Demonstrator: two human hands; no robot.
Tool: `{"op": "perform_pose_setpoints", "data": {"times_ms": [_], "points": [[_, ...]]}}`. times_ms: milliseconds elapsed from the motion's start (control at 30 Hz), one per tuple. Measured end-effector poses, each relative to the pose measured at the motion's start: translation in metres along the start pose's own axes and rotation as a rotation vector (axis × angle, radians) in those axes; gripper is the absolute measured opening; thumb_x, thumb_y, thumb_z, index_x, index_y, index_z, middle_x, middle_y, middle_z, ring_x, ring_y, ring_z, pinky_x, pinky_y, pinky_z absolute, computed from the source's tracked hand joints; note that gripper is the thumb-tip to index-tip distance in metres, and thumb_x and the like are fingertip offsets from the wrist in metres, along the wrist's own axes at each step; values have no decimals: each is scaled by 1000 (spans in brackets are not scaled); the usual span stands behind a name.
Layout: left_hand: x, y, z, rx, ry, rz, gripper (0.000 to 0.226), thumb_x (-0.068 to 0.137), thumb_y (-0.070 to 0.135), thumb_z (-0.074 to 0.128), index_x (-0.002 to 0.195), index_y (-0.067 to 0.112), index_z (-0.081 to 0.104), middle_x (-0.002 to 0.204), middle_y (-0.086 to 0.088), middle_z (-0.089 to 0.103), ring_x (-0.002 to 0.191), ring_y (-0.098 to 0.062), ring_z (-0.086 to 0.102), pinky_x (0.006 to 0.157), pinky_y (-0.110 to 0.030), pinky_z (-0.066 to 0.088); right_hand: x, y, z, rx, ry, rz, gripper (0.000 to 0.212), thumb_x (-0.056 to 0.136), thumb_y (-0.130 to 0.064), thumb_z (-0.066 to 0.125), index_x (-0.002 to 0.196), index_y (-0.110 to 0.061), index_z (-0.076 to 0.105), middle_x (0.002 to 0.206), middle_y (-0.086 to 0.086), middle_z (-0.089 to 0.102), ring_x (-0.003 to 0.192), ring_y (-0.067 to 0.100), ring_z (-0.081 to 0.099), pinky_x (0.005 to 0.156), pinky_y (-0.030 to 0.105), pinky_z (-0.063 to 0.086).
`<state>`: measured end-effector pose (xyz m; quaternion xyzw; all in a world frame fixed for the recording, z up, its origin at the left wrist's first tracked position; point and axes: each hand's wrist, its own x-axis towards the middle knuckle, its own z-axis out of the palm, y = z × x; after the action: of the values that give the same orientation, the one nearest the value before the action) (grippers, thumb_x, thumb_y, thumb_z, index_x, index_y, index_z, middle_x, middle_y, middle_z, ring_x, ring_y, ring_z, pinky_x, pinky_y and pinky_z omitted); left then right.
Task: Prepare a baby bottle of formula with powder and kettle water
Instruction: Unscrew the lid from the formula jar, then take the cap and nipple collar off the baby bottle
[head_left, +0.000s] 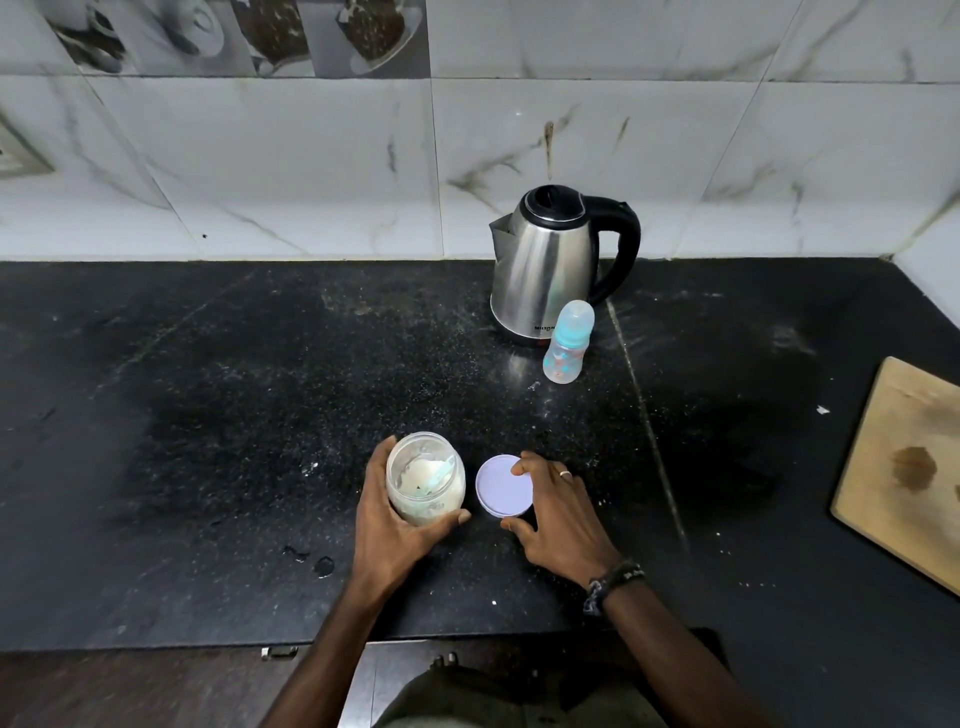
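I see L hand fingers curled round open powder jar; R hand fingers pinch lid by its edges, flat on tabletop.

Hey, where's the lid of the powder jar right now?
In the head view the lid lies flat on the counter, front centre, just right of the open powder jar in the left hand; the right hand grips its right edge.

A single wide-angle camera rides on the person's head, facing forward and steeply down at the desk. It sits close; the kettle stands just beyond centre, tiled wall behind it.
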<state>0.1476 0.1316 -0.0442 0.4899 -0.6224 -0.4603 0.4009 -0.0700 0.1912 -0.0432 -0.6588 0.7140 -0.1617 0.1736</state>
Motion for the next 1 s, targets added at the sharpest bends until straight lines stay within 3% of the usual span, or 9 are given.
{"op": "perform_pose_setpoints", "data": {"times_ms": [133, 267, 467, 633, 767, 900, 1000], "points": [[-3, -1, -3, 29, 9, -3, 138, 44, 58, 99, 158, 23, 28, 155, 1, 47, 143, -13, 47, 120, -44, 40, -3, 1, -5, 24, 7, 2, 88, 76, -54, 77, 146, -21, 34, 157, 3, 36, 141, 24, 36, 111, 40, 30], [-2, 16, -4, 22, 58, 75, 139, 47, 60, 96, 160, 20, 24, 165, 3, 33, 152, -10, 34, 125, -44, 33, -6, 2, -13, 109, 153, -5, 69, 86, -63, 55, 140, -22, 44, 149, 0, 47, 135, 20, 43, 107, 36, 33], [12, 69, 12, 60, 103, 272, 133, 57, 68, 88, 159, 10, 26, 166, -2, 31, 155, -12, 28, 125, -27, 25, -1, 3, -31, 167, 393, -32, 40, 101, -40, 35, 121, -17, 60, 130, -2, 63, 117, 19, 57, 98, 36, 41], [30, 92, 49, 8, 51, 316, 115, 71, 46, 88, 159, 6, 25, 162, -8, 40, 152, -18, 36, 125, -37, 29, 23, 15, -56, 187, 585, 38, 29, 99, -30, 42, 106, -12, 63, 103, 3, 69, 93, 27, 62, 80, 42, 49], [51, 96, 89, 14, 33, 289, 101, 81, 41, 81, 159, 5, 27, 157, -8, 48, 148, -15, 43, 121, -37, 36, 66, 27, -86, 223, 696, 222, 18, 92, -19, 60, 106, -9, 62, 101, 10, 68, 93, 32, 64, 83, 41, 49], [73, 86, 125, 68, -16, 235, 95, 81, 24, 83, 157, 2, 30, 153, -12, 50, 143, -16, 45, 119, -26, 36, 112, 37, -112, 190, 567, 293, 45, 86, -26, 69, 125, -8, 55, 125, 16, 59, 116, 37, 57, 97, 43, 45], [87, 81, 145, 105, -51, 223, 89, 80, 3, 84, 153, -4, 34, 142, -2, 49, 132, -3, 42, 107, -1, 29, 138, 42, -120, 155, 407, 301, 68, 84, -39, 73, 138, -7, 45, 138, 18, 52, 126, 38, 52, 101, 45, 46]]}}
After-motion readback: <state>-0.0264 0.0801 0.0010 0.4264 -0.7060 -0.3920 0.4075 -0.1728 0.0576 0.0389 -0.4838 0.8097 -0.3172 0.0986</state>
